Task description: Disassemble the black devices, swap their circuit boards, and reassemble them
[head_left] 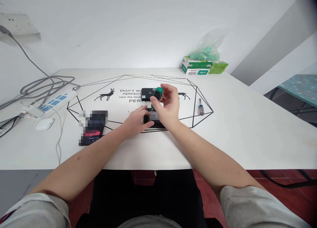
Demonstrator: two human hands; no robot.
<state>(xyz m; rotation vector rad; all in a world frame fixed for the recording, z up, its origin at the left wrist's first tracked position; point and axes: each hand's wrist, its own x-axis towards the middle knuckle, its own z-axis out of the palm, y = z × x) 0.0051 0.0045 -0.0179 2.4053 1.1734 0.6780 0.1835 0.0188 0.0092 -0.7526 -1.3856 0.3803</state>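
Observation:
My right hand [168, 106] is closed around the handle of a green-and-black screwdriver [159, 90], held upright and slightly tilted. Its thin shaft points down at the left part of a small black device [155, 124] with a pale printed label. The device lies flat on the table, and my left hand [137, 120] grips its left edge between thumb and fingers. Whether the screwdriver's tip touches a screw cannot be made out. Just behind lies a flat black rectangular piece [147, 93] with small markings, partly hidden by my right hand.
A second screwdriver [201, 107] with a clear handle lies to the right. On the left are a phone [92, 129] with a blurred screen, a white earbud case [45, 123], a power strip [55, 104] and coiled cable. Green-and-white boxes [196, 65] and a plastic bag [206, 48] stand at the back.

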